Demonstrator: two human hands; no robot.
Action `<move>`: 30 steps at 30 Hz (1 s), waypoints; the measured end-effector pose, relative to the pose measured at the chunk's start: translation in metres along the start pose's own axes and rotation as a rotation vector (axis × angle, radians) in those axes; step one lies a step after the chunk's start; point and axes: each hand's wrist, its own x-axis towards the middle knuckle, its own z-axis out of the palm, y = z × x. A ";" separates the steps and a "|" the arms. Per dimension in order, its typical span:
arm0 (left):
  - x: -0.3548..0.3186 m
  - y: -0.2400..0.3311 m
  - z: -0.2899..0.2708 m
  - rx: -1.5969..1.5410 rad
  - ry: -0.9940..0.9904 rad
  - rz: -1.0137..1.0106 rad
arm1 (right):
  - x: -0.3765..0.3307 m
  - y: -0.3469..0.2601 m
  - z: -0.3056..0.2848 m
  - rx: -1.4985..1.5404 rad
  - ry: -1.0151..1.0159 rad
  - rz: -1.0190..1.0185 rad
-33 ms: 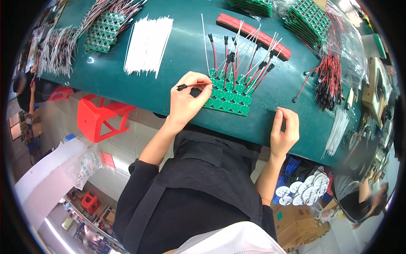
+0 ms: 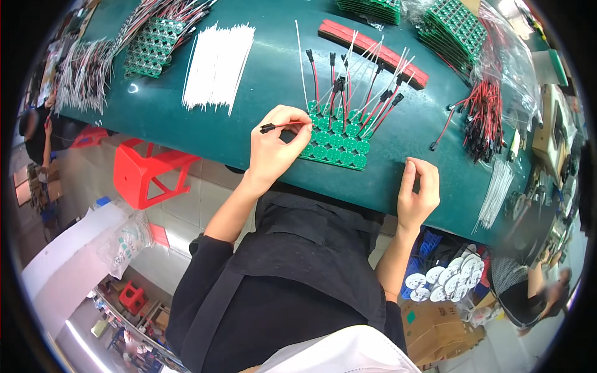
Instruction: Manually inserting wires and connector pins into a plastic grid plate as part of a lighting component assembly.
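Observation:
My left hand (image 2: 277, 146) is at the left edge of a green circuit board panel (image 2: 339, 142). Its thumb and forefinger pinch a red and black connector cable (image 2: 287, 125), whose black plug points left. Several similar cables (image 2: 315, 74) and thin white wires (image 2: 300, 53) stand up from the panel's far half; its near rows look bare. To the right of the panel, my right hand (image 2: 419, 194) is over the table's near edge. Its fingers are curled in against the thumb, and whatever lies between them is too small to make out.
White wires (image 2: 219, 67) lie in a bundle at left, near wired boards (image 2: 154, 46). A red strip (image 2: 373, 51) lies behind the panel. Loose cables (image 2: 485, 118), thin wires (image 2: 495, 194) and stacked boards (image 2: 453, 34) are at right. A red stool (image 2: 146, 174) stands below the table (image 2: 273, 68).

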 end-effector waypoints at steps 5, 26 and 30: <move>0.000 -0.001 -0.001 0.011 -0.018 0.005 | -0.001 0.004 0.004 -0.017 0.015 -0.038; -0.003 -0.004 -0.001 0.030 -0.006 0.103 | -0.002 0.005 0.005 0.012 0.008 -0.031; -0.002 0.001 0.004 0.083 0.000 0.117 | -0.002 0.007 0.004 0.033 -0.001 0.021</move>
